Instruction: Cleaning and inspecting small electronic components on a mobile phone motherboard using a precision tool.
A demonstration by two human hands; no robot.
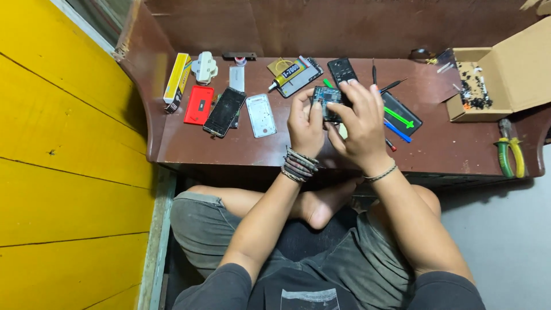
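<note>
Person sits cross-legged at a low brown table [344, 150], both hands raised over its middle. Left hand [305, 123] and right hand [360, 123] together hold an opened phone body [328, 100], dark, with what looks like exposed board inside; detail is too small to be sure. Left hand grips it from the left side, thumb on top. Right hand wraps the right side, fingers [359, 90] spread over the far edge. Both hands closed on it, neither free. Phone body sits above the table middle, not resting on the surface.

Handling judgement: light, stiff, thin; exposed insides are fragile, so best held by the outer frame edges, not the board face. Probably smooth at the edges, so it could slip.

Around it: black phone [343, 70] just behind the hands toward the back edge. Glue tube [287, 73] on a flat panel left of that. Toward the left end: red cover [198, 105], dark phone [224, 111], white back frame [261, 115], yellow box [177, 80], white plug adapter [204, 67]. Right of the hands: black panel with a green pry tool [399, 116], blue pry tool [397, 131]. Open cardboard box [505, 80] with small dark parts at the back right corner; 1 pair of green-and-yellow pliers [509, 152] at the right edge.
</note>
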